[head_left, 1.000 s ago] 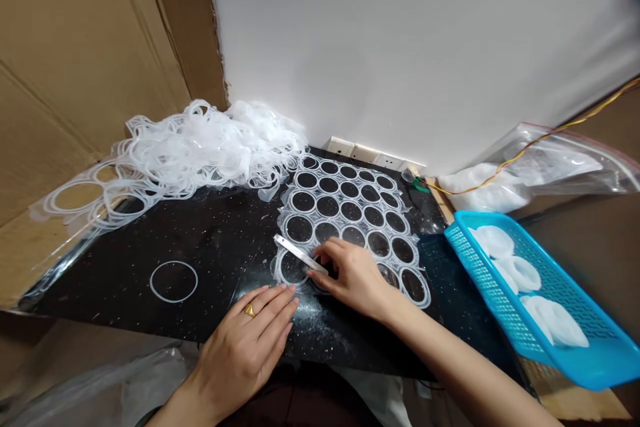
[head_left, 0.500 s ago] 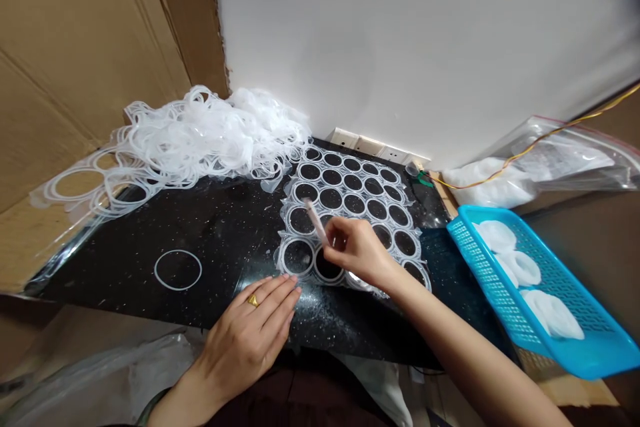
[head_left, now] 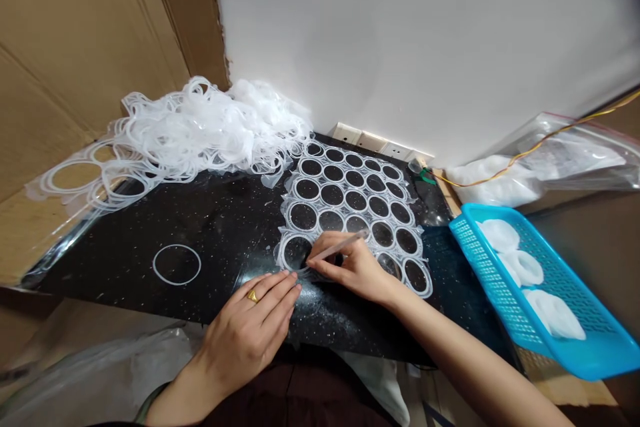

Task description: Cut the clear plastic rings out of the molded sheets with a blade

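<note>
A translucent sheet of white rings (head_left: pixel 320 203) lies flat on the black speckled counter, joined in rows. My right hand (head_left: pixel 353 265) pinches a slim, pale, pen-like stick (head_left: pixel 340 245). The stick slants across the hand, and its lower end is hidden by my fingers at the front-left ring. My left hand (head_left: pixel 255 320), with a gold ring on one finger, lies flat on the counter. Its fingertips touch the sheet's near edge beside that ring. A single loose white ring (head_left: pixel 177 283) rests on the counter to the left. My right hand covers some of the front rings.
A tangled heap of white rings and scraps (head_left: pixel 200 133) lies at the back left. A blue plastic basket (head_left: pixel 590 357) with white ring stacks (head_left: pixel 555 313) stands at the right. Behind are wall sockets (head_left: pixel 373 142), a yellow wire (head_left: pixel 530 147) and clear plastic bags (head_left: pixel 575 153).
My right hand has shifted slightly left and down to the front-left ring. The stick has turned from pointing up-left to slanting up-right. My left hand has stayed in place.
</note>
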